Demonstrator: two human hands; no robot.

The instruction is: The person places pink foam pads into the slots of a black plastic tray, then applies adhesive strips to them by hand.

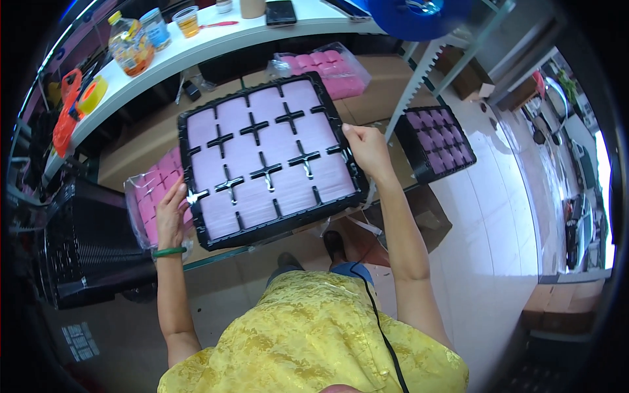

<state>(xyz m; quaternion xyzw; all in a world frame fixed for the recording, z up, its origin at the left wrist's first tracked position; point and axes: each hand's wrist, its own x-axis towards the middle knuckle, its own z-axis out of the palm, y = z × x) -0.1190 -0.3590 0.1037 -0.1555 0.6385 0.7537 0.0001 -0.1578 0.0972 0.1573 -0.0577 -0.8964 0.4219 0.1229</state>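
A black plastic tray (266,171) with cross-shaped dividers is held up in front of me, tilted. Its compartments are filled with pink foam-like blocks (270,136). My left hand (171,213) is closed on the tray's left edge, a green bangle round the wrist. At the right edge, my right hand (370,150) grips the rim with the thumb on top. Next to my left hand lies a plastic-wrapped pack of pink blocks (149,196), partly hidden by the tray. Another wrapped pink pack (327,69) sits behind the tray.
Stacked black trays (92,242) stand at the left. On the right is another filled black tray (439,141), beside a toothed metal upright (413,85). A white shelf (229,29) at the back carries a bottle (130,46), a jar (155,29) and a cup (187,23). Cardboard (124,154) covers the worktop.
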